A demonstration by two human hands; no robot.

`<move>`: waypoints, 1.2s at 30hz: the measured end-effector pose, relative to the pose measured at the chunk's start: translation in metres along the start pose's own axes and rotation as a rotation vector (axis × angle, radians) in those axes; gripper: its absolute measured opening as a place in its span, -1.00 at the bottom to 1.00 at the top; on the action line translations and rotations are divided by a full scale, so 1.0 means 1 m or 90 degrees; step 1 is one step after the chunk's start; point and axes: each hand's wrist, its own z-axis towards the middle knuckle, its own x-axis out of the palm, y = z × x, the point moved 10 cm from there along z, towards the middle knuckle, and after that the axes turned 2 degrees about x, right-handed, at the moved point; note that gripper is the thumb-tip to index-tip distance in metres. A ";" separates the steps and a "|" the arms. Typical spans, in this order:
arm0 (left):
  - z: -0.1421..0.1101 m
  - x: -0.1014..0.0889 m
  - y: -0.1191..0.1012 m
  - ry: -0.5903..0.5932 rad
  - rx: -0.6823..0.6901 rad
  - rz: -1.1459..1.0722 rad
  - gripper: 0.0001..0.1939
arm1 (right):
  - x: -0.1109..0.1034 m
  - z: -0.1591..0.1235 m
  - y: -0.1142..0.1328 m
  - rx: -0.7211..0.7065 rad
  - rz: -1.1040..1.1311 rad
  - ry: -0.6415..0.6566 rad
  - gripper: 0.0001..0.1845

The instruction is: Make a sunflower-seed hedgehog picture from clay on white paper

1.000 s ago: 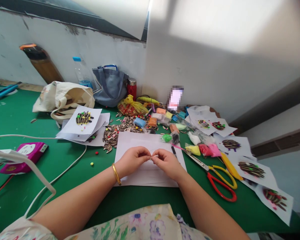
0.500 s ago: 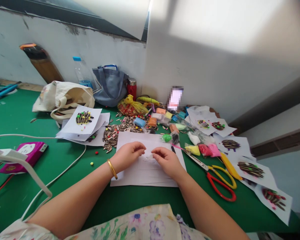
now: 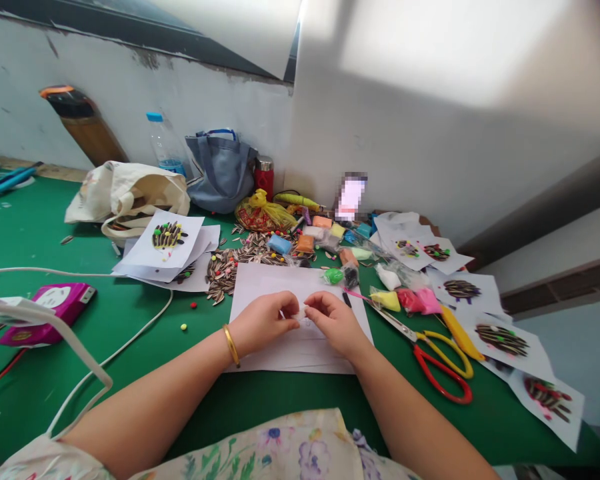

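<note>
My left hand (image 3: 267, 322), with a gold bangle at the wrist, curls over a sheet of white paper (image 3: 260, 277); its thumb and fingers come close together, and whatever they hold is hidden. Facing it, my right hand (image 3: 336, 325) pinches a small white piece (image 3: 303, 311) at its fingertips. What that piece is made of is too small to tell. Under the hands, faint drawn lines show on a smaller sheet. Beside the right hand, a dark pen-like stick (image 3: 347, 300) lies on the paper.
Scissors (image 3: 420, 340) with red and yellow handles lie to the right, near a yellow cutter (image 3: 461, 333). Sunflower seeds (image 3: 230, 267) and bagged coloured clay (image 3: 305, 244) spread behind the paper. Seed pictures (image 3: 503, 339) line the right edge. A white cable (image 3: 135, 337) crosses the left side.
My left hand has drawn slightly down and to the right, closer to the other, its fingers curling more. The right hand stays nearly in place.
</note>
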 end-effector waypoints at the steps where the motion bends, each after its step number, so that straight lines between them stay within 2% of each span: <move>1: 0.000 0.000 -0.001 -0.005 0.005 0.015 -0.89 | 0.000 0.000 0.000 -0.002 -0.014 -0.001 -0.81; 5: 0.001 0.002 0.000 -0.003 0.011 0.078 -0.92 | 0.002 -0.002 0.009 -0.041 -0.118 -0.003 -0.86; 10: 0.001 0.003 -0.003 0.009 0.031 0.194 -0.94 | 0.010 -0.003 0.024 -0.125 -0.252 0.015 -0.77; 14: 0.000 0.005 -0.006 0.019 0.043 0.250 -0.93 | 0.013 0.000 0.017 -0.113 -0.319 0.008 -0.75; 17: 0.000 0.005 -0.003 0.036 0.022 0.256 -0.93 | 0.012 0.001 0.011 -0.077 -0.349 -0.009 -0.83; 20: 0.000 0.002 0.003 0.045 -0.014 0.249 -0.89 | 0.014 0.001 0.012 -0.084 -0.363 0.001 -0.90; 28: 0.001 0.005 0.004 0.060 -0.014 0.291 -0.91 | 0.018 0.002 0.016 -0.125 -0.392 0.007 -0.84; 32: 0.001 0.007 0.000 0.053 0.005 0.317 -0.92 | 0.021 0.002 0.021 -0.167 -0.417 -0.005 -0.81; 36: 0.001 0.008 0.001 0.047 0.005 0.314 -0.92 | 0.020 0.002 0.021 -0.168 -0.459 -0.024 -0.83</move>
